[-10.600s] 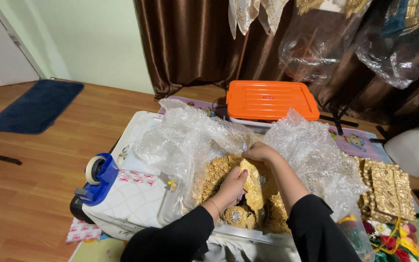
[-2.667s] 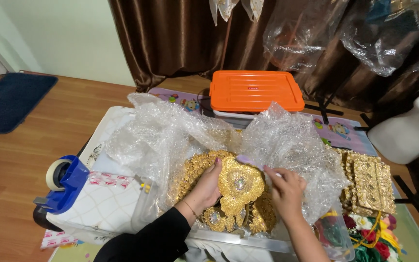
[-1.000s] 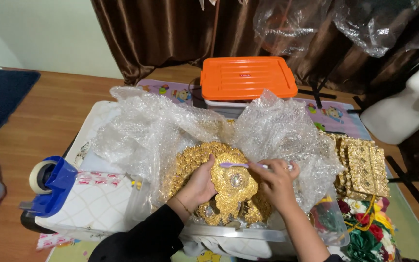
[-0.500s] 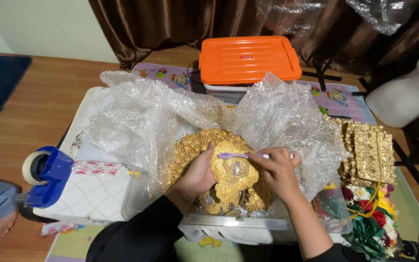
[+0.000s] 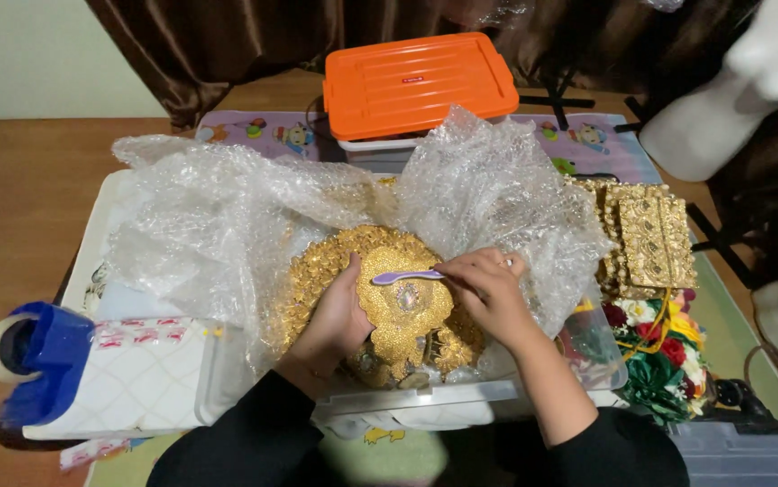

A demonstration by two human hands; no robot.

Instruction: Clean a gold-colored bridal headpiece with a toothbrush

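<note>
I'm seeing a round golden beaded ornament at centre, a pale stone at its middle, and a thin lilac plastic stick lying across it. Clear bubble wrap reads milky white around it. Far centre, a bright orange plastic box lid glows. Near left, a blue tape dispenser and white quilted-pattern packaging with red marks. Right, a gold embroidered rectangular panel, then red, white and green artificial flowers. Both sleeves black; brown curtain behind.

2 long black sleeves.
</note>
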